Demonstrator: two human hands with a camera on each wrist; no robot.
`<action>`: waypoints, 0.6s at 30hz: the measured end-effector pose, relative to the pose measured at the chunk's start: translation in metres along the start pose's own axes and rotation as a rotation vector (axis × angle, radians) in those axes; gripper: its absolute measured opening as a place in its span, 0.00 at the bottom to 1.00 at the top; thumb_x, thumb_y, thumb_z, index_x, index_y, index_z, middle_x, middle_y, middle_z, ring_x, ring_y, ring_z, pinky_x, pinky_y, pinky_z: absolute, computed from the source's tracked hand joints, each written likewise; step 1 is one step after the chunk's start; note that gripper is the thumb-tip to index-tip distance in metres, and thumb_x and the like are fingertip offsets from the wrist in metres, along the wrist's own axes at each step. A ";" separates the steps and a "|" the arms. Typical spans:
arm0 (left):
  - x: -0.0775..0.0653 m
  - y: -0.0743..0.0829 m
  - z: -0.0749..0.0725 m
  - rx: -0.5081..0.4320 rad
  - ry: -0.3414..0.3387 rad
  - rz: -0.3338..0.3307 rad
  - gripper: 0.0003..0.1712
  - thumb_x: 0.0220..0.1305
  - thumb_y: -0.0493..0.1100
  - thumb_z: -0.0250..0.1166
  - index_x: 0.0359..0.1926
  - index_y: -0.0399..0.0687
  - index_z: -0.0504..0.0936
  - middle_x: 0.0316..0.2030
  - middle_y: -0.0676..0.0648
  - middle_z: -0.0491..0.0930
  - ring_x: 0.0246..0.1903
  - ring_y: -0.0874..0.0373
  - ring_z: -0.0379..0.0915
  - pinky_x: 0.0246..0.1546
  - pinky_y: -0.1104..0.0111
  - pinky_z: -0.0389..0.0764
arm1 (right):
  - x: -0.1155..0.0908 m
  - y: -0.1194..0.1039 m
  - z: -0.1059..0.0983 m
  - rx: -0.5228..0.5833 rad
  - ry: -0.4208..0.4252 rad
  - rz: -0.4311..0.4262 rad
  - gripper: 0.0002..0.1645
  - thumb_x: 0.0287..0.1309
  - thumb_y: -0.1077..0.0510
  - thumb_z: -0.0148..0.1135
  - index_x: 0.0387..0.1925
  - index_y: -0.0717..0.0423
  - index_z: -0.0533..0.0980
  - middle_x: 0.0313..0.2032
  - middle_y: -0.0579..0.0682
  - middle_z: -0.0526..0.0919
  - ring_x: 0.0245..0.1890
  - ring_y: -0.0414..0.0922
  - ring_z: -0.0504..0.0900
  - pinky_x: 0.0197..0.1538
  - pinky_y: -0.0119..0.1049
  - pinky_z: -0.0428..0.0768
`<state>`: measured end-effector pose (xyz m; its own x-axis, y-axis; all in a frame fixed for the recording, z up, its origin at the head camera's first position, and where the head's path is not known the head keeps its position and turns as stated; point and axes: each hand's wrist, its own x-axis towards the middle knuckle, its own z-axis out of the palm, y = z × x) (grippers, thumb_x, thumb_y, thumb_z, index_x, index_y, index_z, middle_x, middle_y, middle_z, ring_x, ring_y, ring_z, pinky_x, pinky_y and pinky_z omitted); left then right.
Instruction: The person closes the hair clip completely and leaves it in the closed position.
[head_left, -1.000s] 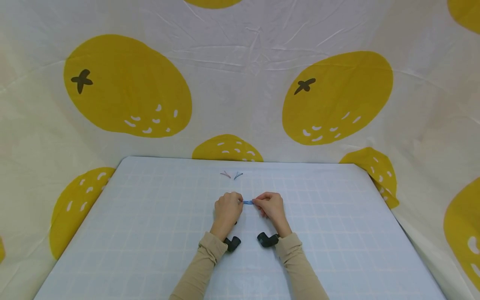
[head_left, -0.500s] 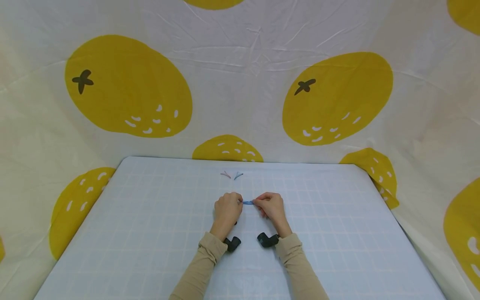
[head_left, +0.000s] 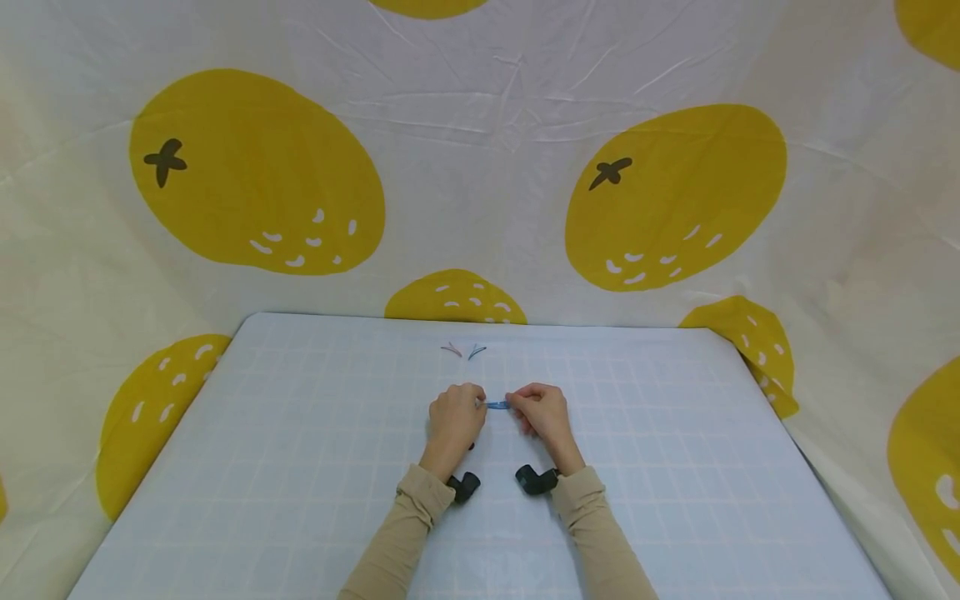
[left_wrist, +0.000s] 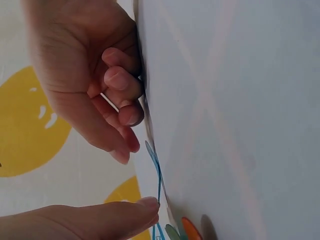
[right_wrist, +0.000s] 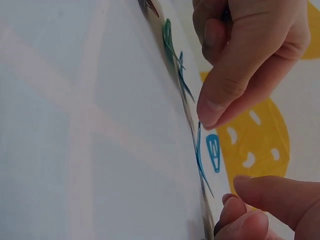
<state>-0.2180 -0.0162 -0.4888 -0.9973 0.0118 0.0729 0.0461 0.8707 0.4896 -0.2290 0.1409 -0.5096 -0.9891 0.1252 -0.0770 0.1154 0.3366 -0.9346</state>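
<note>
In the head view, my left hand (head_left: pixel 456 415) and right hand (head_left: pixel 542 412) face each other over the middle of the table, a slim blue hair clip (head_left: pixel 497 406) between them. The left thumb and fingers pinch one end of this spread clip (left_wrist: pixel 159 182). My right hand's fingertips, loosely bent, stand just off its other end; the left wrist view shows a small gap between right thumb (left_wrist: pixel 117 154) and clip. Another blue snap-clip shape (right_wrist: pixel 213 152) appears face-on below the left fingertips (right_wrist: pixel 212 115) in the right wrist view.
Farther back on the table (head_left: pixel 337 500) lie a reddish pair of clip prongs (head_left: pixel 451 350) and a blue-green pair (head_left: pixel 477 352). A green clip (right_wrist: pixel 167 40) shows in the right wrist view. Black wrist cameras (head_left: pixel 536 480) jut inward. A fruit-print cloth (head_left: pixel 480 192) hangs behind.
The right fingertips have slid slightly up and off the end of the blue clip, baring more of it. The left hand stays where it was.
</note>
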 end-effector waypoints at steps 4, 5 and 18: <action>0.001 0.001 -0.002 0.017 -0.013 -0.020 0.06 0.62 0.43 0.69 0.39 0.48 0.88 0.32 0.48 0.85 0.23 0.56 0.72 0.29 0.61 0.76 | 0.001 0.000 -0.001 0.027 0.012 -0.007 0.10 0.58 0.56 0.69 0.28 0.60 0.82 0.16 0.49 0.78 0.09 0.41 0.69 0.15 0.32 0.68; 0.001 0.001 -0.002 0.023 -0.013 -0.022 0.06 0.62 0.43 0.69 0.39 0.49 0.88 0.31 0.48 0.85 0.23 0.57 0.71 0.28 0.61 0.76 | 0.001 0.000 -0.001 0.036 0.014 -0.011 0.10 0.58 0.56 0.69 0.28 0.60 0.82 0.17 0.50 0.78 0.09 0.41 0.70 0.15 0.32 0.68; 0.002 0.000 -0.017 -0.042 0.044 0.008 0.07 0.61 0.45 0.71 0.38 0.48 0.88 0.30 0.48 0.85 0.22 0.57 0.71 0.25 0.65 0.72 | 0.001 -0.011 -0.009 0.109 0.015 -0.051 0.15 0.62 0.55 0.67 0.37 0.66 0.82 0.25 0.57 0.82 0.17 0.42 0.73 0.22 0.32 0.71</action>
<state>-0.2187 -0.0242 -0.4735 -0.9933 -0.0038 0.1152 0.0577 0.8494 0.5247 -0.2304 0.1462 -0.4966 -0.9918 0.1253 -0.0243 0.0539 0.2392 -0.9695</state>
